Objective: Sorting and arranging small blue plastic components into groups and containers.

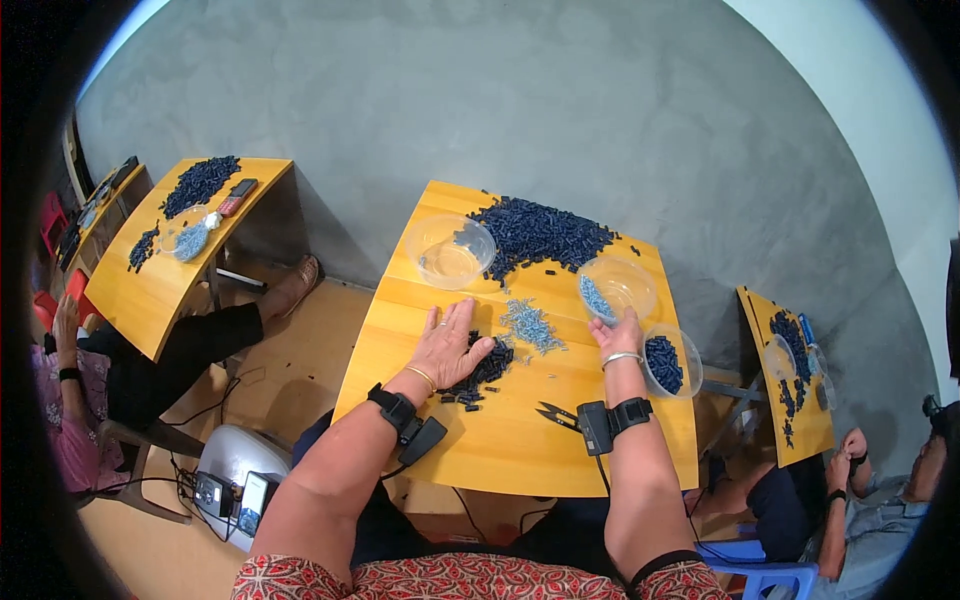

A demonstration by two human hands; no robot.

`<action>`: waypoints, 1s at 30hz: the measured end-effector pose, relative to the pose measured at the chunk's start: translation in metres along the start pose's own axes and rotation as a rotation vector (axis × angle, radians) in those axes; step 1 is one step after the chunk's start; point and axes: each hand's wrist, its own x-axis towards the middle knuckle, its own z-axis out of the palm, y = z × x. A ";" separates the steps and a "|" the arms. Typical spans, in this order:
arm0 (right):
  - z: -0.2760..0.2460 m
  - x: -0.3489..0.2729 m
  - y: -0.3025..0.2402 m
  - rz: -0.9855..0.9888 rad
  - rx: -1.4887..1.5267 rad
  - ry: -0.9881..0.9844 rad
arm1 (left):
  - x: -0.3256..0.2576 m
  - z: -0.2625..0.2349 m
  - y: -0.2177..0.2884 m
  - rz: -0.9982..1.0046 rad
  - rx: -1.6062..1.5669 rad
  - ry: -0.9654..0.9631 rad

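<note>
Student: Bench [500,455] seen from above: how are the pieces arranged on it?

Tutor: A large pile of dark pieces [540,232] spreads along the far edge. A heap of light-blue pieces [530,326] lies near mid-bench, with a small dark cluster [485,372] on its near left side. Such spacing probably keeps the kinds distinct and within reach.

Student: And the hands?

Tutor: The left hand [447,345] rests palm down beside the cluster, thumb spread, its grip open and holding nothing; the pose would suit bracing or fencing in loose pieces. The right hand [618,336] has its grip closed on the near wall of a clear tub [632,290] toward the right edge. Light-blue pieces gather on the tub's left side, which suggests a tilt toward the heap, although the transparent wall makes the angle hard to judge.

Student: What else stands about them?

Tutor: A second tub [450,265] occupies the far left corner. A third container [691,362], bearing dark pieces, stands at the right edge. Snips [558,415] lie toward the near edge, blades pointing left, presumably set aside.
</note>
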 end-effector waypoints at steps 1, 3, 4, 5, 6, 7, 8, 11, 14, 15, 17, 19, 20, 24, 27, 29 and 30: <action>0.001 -0.002 -0.001 0.000 0.001 0.001 | 0.000 0.000 -0.001 0.003 -0.010 -0.004; 0.004 -0.010 -0.003 0.041 -0.028 0.019 | -0.001 0.001 -0.002 0.008 -0.038 0.010; 0.007 -0.016 -0.004 0.046 -0.029 0.017 | -0.002 0.001 -0.004 0.011 -0.065 0.024; 0.009 -0.022 -0.004 0.054 -0.061 0.048 | -0.003 0.001 -0.007 0.005 -0.063 0.022; 0.009 -0.026 -0.004 0.057 -0.092 0.083 | -0.002 0.002 -0.009 0.031 -0.093 0.030; 0.006 -0.025 -0.001 0.061 -0.094 0.085 | -0.003 0.003 -0.011 0.056 -0.123 0.037; 0.003 -0.021 0.004 0.006 -0.089 0.011 | -0.003 0.003 -0.012 0.052 -0.123 0.034; -0.011 0.000 0.007 -0.065 -0.046 -0.046 | -0.001 0.000 -0.009 0.075 -0.163 0.048; -0.003 -0.003 0.008 -0.074 -0.011 0.051 | -0.002 -0.006 -0.005 0.032 -0.216 -0.013; 0.000 -0.008 0.008 -0.078 -0.011 0.142 | -0.002 -0.004 -0.008 0.028 -0.261 0.013; -0.003 -0.016 0.012 -0.096 -0.032 0.107 | -0.001 0.001 -0.013 0.026 -0.306 0.036; -0.021 -0.026 0.017 -0.115 -0.056 0.085 | -0.001 0.005 -0.015 0.002 -0.418 0.020; -0.036 -0.033 0.021 -0.332 -0.355 -0.087 | -0.002 0.005 -0.015 0.002 -0.421 0.013; -0.071 -0.138 0.034 -1.101 -1.209 -0.350 | -0.005 0.002 -0.019 -0.030 -0.446 0.052; -0.086 -0.184 0.036 -1.185 -1.406 -0.482 | -0.001 0.005 -0.020 -0.031 -0.514 0.064; -0.090 -0.187 0.041 -1.145 -1.495 -0.568 | -0.003 0.006 -0.024 -0.034 -0.557 0.078; -0.096 -0.178 0.041 -1.145 -1.496 -0.560 | -0.001 0.007 -0.022 -0.045 -0.577 0.061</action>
